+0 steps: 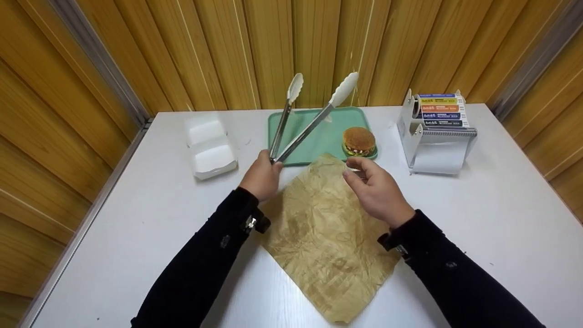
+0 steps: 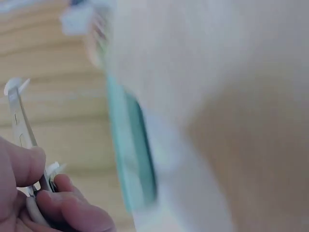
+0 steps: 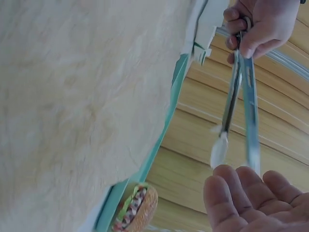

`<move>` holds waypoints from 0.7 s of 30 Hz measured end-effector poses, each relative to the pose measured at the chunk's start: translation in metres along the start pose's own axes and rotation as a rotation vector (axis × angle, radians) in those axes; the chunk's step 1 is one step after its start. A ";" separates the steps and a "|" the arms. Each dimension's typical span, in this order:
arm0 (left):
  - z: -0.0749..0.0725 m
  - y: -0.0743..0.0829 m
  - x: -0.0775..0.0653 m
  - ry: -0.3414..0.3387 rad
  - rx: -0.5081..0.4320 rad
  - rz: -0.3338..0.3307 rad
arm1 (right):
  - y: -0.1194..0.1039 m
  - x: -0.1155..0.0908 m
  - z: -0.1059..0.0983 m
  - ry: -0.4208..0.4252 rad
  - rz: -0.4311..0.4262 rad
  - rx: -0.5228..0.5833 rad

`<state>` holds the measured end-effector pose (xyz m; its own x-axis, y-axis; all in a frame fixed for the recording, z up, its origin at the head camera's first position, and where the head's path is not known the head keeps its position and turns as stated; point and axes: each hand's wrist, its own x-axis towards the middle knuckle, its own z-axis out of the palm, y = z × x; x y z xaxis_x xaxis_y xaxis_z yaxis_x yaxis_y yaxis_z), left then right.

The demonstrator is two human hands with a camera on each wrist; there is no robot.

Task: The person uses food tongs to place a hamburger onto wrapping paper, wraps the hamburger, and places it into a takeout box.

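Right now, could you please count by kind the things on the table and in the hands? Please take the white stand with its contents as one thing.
Tongs, in the left hand: 1
Burger: 1
Green tray: 1
Brown paper sheet: 1
Open white box: 1
White stand, with contents: 1
Total: 6

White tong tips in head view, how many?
2. One white tip on the picture's left, the other white tip to its right, spread apart. The left hand grips the tongs at the opposite end. Neither tip is hidden.
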<state>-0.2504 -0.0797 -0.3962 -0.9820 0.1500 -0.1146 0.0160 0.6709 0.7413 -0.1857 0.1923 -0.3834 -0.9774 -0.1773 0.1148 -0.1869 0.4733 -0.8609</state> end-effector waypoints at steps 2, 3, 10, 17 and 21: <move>0.009 0.011 -0.011 -0.037 -0.066 0.026 | -0.002 0.002 0.001 -0.047 0.011 0.061; 0.015 0.016 -0.016 -0.054 -0.097 0.036 | -0.004 0.002 0.001 -0.070 0.018 0.087; 0.057 0.049 -0.044 -0.016 -0.119 0.145 | -0.016 0.007 0.013 -0.054 0.052 0.231; 0.085 0.068 -0.059 0.027 -0.129 0.267 | -0.026 0.007 0.020 0.030 0.170 0.447; 0.095 0.073 -0.068 0.031 -0.086 0.348 | -0.021 0.009 0.017 0.028 0.201 0.583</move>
<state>-0.1649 0.0284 -0.3971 -0.9256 0.3362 0.1738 0.3363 0.5196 0.7855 -0.1890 0.1656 -0.3729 -0.9916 -0.1071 -0.0722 0.0785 -0.0561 -0.9953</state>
